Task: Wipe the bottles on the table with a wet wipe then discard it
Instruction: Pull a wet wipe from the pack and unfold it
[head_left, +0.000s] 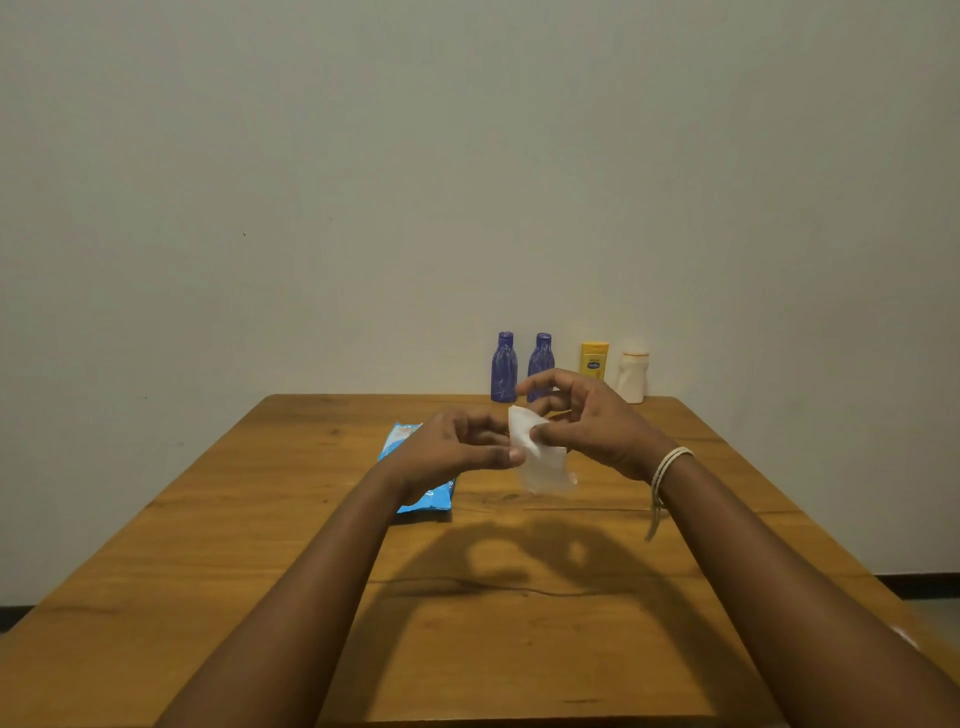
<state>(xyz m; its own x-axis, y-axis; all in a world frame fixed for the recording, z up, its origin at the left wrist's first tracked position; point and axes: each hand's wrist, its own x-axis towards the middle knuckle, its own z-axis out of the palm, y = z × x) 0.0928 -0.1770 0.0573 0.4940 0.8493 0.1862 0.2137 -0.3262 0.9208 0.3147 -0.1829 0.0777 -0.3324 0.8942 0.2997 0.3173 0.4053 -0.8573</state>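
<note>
above table (260, 571): left hand (457, 449), right hand (597, 421) both pinching wet wipe (540, 457).

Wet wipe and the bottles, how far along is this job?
Done: a wet wipe is out of the blue pack. In hand: left hand and right hand both pinch it. Left: the four bottles stand untouched by the wall; wiping and discarding remain.

Wooden table (519, 649), plain pale wall (363, 182) right behind it
</note>
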